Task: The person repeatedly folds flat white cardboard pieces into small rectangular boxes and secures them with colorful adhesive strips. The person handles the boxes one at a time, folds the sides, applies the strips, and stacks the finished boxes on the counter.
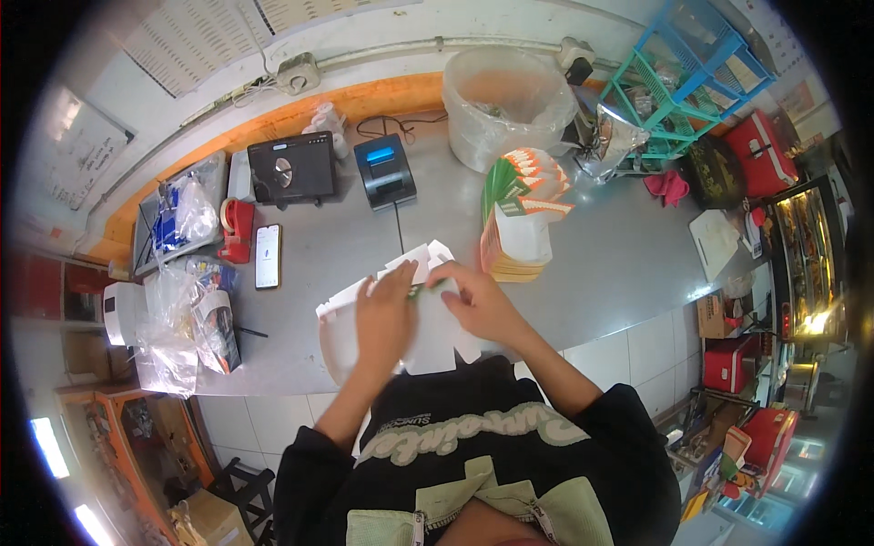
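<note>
A partly folded white paperboard food box (341,328), with tabbed edges and a bit of green print, lies on the metal table in front of me. My left hand (387,314) rests flat across it, fingers stretched toward the far edge and slightly blurred. My right hand (478,302) comes from the right with bent fingers and grips a flap beside the green print. Between the hands, part of the box is hidden. Just beyond my right hand stands a nested stack of printed food boxes (523,232) in white, green and orange.
Behind sit a black receipt printer (385,173), a dark tablet (293,170) and a large plastic-lined tub (505,109). On the left are a phone (268,257), a red tape dispenser (238,232) and plastic bags (168,318). A teal rack (669,100) stands back right.
</note>
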Demonstrator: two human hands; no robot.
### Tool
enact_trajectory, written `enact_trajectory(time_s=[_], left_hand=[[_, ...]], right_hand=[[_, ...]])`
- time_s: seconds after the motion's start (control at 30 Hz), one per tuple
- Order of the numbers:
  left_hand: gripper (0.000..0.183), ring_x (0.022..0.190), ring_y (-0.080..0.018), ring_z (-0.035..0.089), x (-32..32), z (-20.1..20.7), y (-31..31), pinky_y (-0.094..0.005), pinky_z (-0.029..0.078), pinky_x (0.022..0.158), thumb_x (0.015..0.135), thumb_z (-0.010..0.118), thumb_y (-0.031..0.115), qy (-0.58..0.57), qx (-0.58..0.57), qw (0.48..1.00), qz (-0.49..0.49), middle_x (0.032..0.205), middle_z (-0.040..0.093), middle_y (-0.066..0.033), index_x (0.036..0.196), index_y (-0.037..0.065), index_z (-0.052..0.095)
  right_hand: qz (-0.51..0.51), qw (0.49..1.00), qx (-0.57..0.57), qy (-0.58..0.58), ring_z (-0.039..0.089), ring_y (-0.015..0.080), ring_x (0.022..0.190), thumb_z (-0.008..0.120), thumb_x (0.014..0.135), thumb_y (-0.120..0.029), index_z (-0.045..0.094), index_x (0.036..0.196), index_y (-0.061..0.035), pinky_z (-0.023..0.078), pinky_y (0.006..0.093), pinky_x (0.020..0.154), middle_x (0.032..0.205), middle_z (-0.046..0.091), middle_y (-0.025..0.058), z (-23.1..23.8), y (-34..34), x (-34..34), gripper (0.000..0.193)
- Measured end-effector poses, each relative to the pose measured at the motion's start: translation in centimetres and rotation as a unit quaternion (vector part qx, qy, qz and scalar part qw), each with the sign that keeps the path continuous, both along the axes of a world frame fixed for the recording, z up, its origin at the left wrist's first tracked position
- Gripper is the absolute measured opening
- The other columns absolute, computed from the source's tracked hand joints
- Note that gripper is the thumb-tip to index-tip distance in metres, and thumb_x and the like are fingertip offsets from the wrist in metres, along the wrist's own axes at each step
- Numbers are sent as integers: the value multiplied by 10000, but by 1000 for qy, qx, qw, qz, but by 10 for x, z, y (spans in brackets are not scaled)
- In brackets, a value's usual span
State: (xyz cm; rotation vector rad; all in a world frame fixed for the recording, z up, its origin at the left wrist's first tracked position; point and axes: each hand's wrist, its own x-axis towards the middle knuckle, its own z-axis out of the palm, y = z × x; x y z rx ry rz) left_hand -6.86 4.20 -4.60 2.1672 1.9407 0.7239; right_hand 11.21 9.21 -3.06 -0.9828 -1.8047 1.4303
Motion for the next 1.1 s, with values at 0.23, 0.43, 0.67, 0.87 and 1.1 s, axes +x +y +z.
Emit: enact_trajectory(time_s=[0.23,0.43,0.67,0.87,1.1], left_hand=[[145,1155,-235,654,-7,-11,-2,-342,508,943,987,586,70,-504,-113,856,-23,1210,700,-116,1111,0,612],[166,1196,-218,635,-51,6,27,-335,509,990,962,634,64,-460,-278,836,-108,1217,696,-114,1112,-2,610],[179,977,-256,736,-26,-11,13,-320,562,879,926,653,22,-393,-48,916,-67,1083,745,-143,1094,11,593],[127,805,-239,729,-14,1,11,-325,537,697,987,593,93,-204,-42,977,-50,961,744,-136,1094,26,603],[164,754,-51,575,-7,0,16,-221,444,660,1024,575,151,-577,-144,804,-6,885,690,9,1099,21,640]], right_hand=[[12,983,175,-61,562,181,555,545,812,66,633,956,-70,432,302,536,964,696,46,-9,12,14,216],[-52,940,322,-95,672,292,685,546,769,71,649,947,-61,521,361,604,1169,711,110,-1,16,-6,244],[-78,966,246,-3,672,264,666,519,781,106,663,944,-43,502,337,591,1145,724,122,-3,17,-10,263],[-70,979,192,-8,686,256,674,491,802,121,669,949,-30,497,327,591,1141,727,133,-4,19,1,276],[-73,947,305,-76,710,267,1010,517,849,116,640,1045,-25,564,327,771,1298,655,135,6,12,-8,271]])
